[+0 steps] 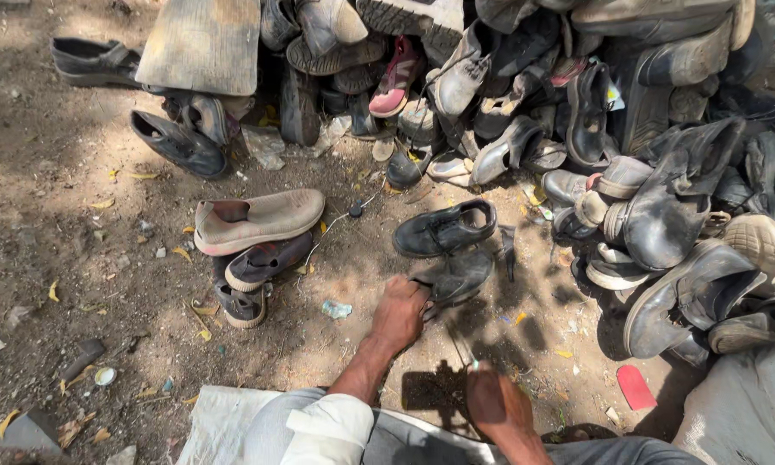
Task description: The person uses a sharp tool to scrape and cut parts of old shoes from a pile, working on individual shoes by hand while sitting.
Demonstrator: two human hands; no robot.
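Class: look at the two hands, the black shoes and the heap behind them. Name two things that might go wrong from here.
1. The left hand grips only the edge of a black shoe; it may slip free.
2. The shoe heap looms close behind; tugging nearby could bring pieces sliding down.
The right hand lies in shadow; whether it holds anything is unclear.

Left hand (399, 312) reaching forward, arm extended, fingers curled closed on black shoe (456, 275). Right hand (498, 405) well behind that shoe, in shadow (grip unclear), forearm bent.

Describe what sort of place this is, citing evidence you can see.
Probably an outdoor shoe-repair or sorting spot: bare dirt ground, a big heap of worn shoes, and the left hand on a black shoe.
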